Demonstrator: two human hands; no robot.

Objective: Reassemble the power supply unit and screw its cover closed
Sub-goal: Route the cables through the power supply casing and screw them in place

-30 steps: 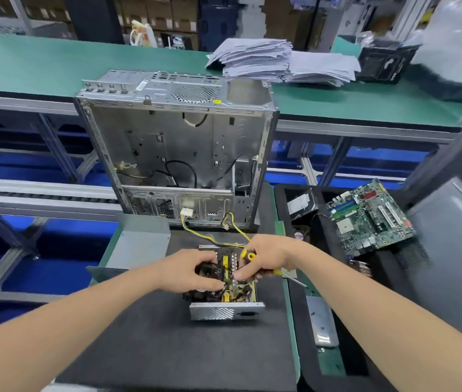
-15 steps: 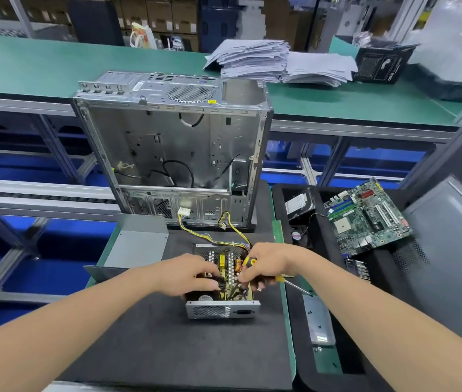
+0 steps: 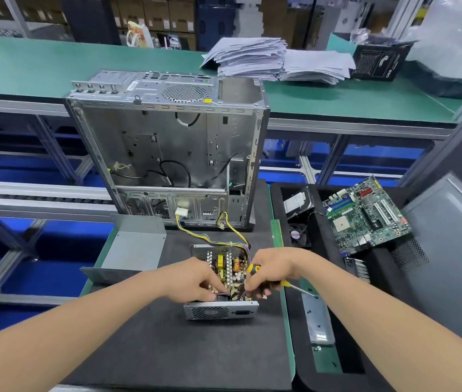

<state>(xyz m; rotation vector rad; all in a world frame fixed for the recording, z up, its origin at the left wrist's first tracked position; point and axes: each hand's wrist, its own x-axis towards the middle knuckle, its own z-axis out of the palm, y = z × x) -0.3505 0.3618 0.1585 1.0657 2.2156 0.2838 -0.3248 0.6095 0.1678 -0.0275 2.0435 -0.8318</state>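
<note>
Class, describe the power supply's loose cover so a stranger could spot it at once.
Find the open computer case behind the black mat. Just in front of it, left of the open power supply unit, lies the cover: plain folded grey sheet metal, no wires or components.

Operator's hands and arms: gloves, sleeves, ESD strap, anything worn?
Nothing worn: left hand and right hand are ungloved, forearms uncovered to the frame edge, no sleeve, watch or wrist strap in view.
</note>
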